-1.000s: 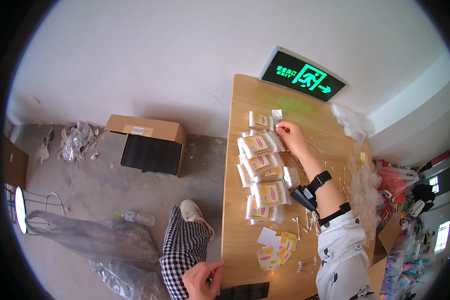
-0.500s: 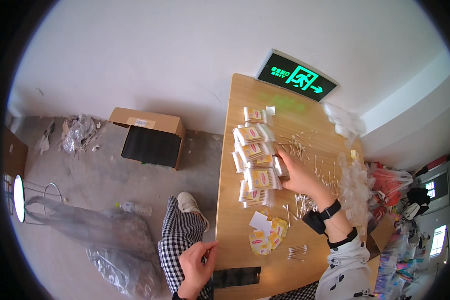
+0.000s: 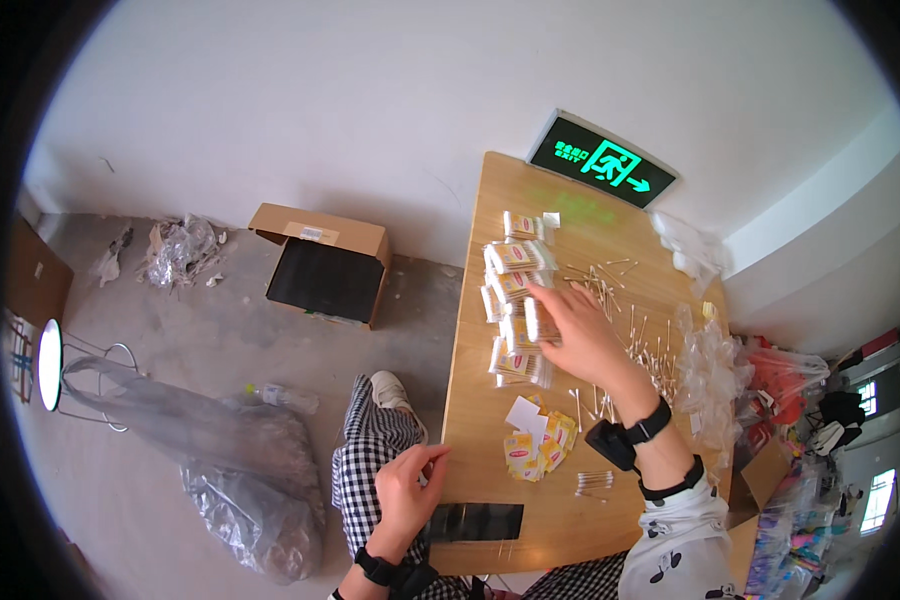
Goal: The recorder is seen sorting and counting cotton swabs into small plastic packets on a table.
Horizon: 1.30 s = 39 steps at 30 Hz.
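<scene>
My right hand (image 3: 582,335) reaches over the table and grips a clear pack of cotton swabs (image 3: 538,321) between thumb and fingers, at the right side of a pile. That pile is made of several similar packs (image 3: 515,258) with yellow-and-white labels. Loose cotton swabs (image 3: 652,352) lie scattered to the right of this hand. Below the pile sit yellow cards (image 3: 553,443) and a blank white card (image 3: 526,414). A short row of swabs (image 3: 594,481) is beside them. My left hand (image 3: 408,492) hovers by the table's left edge, fingers curled, with nothing visible in them.
A black flat device (image 3: 476,522) lies at the table's (image 3: 485,400) near edge. Clear plastic bags (image 3: 705,370) line the right side; a lit exit sign (image 3: 602,160) stands at the far end. On the floor are an open cardboard box (image 3: 370,240) and a large plastic bag (image 3: 260,520).
My right hand has shifted left onto the pile, bringing the gripped pack with it. My left hand stays curled near the table edge. The whole view has tilted slightly.
</scene>
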Available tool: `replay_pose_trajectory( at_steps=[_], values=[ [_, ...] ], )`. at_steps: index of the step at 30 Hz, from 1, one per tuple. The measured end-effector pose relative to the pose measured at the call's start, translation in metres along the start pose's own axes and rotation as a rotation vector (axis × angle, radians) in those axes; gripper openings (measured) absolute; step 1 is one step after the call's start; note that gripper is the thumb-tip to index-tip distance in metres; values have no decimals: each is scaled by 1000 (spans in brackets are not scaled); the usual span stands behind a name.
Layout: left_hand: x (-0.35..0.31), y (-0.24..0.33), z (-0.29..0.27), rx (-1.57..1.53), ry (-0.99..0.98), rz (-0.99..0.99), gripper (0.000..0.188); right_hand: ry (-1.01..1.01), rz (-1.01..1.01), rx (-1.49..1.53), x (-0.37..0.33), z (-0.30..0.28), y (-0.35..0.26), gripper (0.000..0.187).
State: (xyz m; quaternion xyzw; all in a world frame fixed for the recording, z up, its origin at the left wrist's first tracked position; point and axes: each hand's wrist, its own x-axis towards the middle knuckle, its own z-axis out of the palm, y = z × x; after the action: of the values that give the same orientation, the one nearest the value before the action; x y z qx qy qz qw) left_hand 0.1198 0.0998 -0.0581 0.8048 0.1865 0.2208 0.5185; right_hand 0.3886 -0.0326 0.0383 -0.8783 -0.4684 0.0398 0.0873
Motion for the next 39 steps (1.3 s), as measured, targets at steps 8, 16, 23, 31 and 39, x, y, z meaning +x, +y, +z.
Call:
replay_pose_trajectory(
  at_steps=[8,16,23,31,39],
  values=[
    [-5,-4,2,24,25,35,11,106,28,-59,-34,-6,-13,64],
    [-15,-6,10,-2,67,12,11,66,263,289,-209,20,-23,52],
    [-45,9,12,31,-44,21,23,353,348,209,-296,102,-47,40],
    [-27,43,71,459,-374,364,75,656,402,233,-304,127,-60,26],
    [-11,28,142,721,-418,428,79,651,382,265,-313,118,-45,26]
  ],
)
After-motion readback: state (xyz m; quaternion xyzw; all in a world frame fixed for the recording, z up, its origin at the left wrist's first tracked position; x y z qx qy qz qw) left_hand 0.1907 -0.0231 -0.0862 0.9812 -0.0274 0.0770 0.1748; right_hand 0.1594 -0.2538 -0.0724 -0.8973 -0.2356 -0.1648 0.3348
